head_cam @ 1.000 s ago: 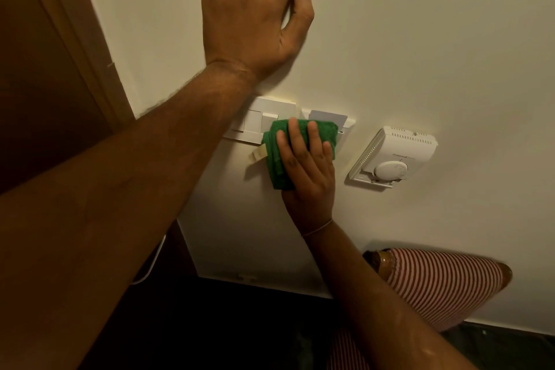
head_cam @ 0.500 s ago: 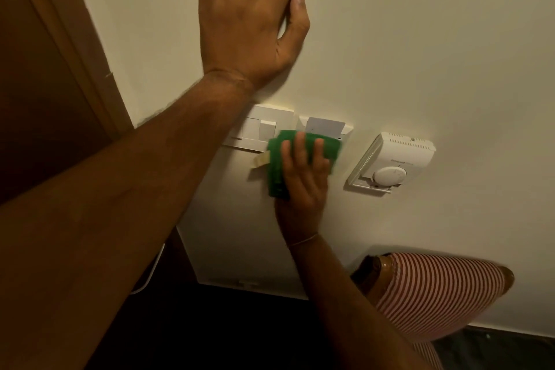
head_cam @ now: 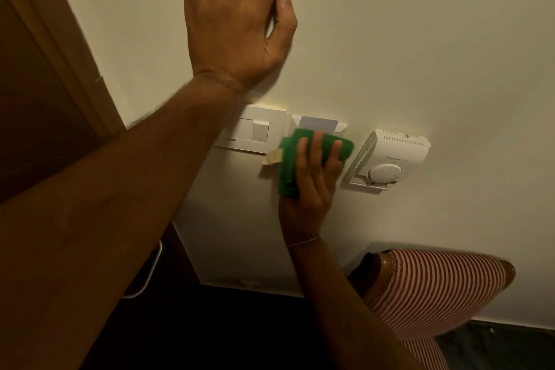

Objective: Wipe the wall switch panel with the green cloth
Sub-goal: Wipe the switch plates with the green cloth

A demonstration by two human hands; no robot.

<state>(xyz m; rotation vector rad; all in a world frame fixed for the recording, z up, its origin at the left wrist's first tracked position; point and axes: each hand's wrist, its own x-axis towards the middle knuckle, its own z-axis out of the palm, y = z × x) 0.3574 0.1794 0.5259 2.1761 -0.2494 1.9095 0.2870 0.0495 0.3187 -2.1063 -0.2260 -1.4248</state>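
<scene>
A white wall switch panel (head_cam: 255,131) sits on the cream wall, partly covered by my left forearm. Right of it is a card holder (head_cam: 318,124) with a grey card in its slot. My right hand (head_cam: 312,186) presses a folded green cloth (head_cam: 288,165) flat against the lower part of the card holder and the wall below it. My left hand (head_cam: 237,18) lies flat on the wall above the panel, fingers spread, holding nothing. A scrap of tape (head_cam: 271,158) sticks out left of the cloth.
A white thermostat (head_cam: 387,159) with a round dial is mounted right of the cloth. A brown wooden door frame (head_cam: 60,39) runs down the left. My knee in red-striped fabric (head_cam: 435,288) is at the lower right. A white cable (head_cam: 150,276) hangs low on the left.
My right hand with the cloth has slid to the right and slightly down, off the switch panel and onto the card holder. The left hand has stayed flat on the wall.
</scene>
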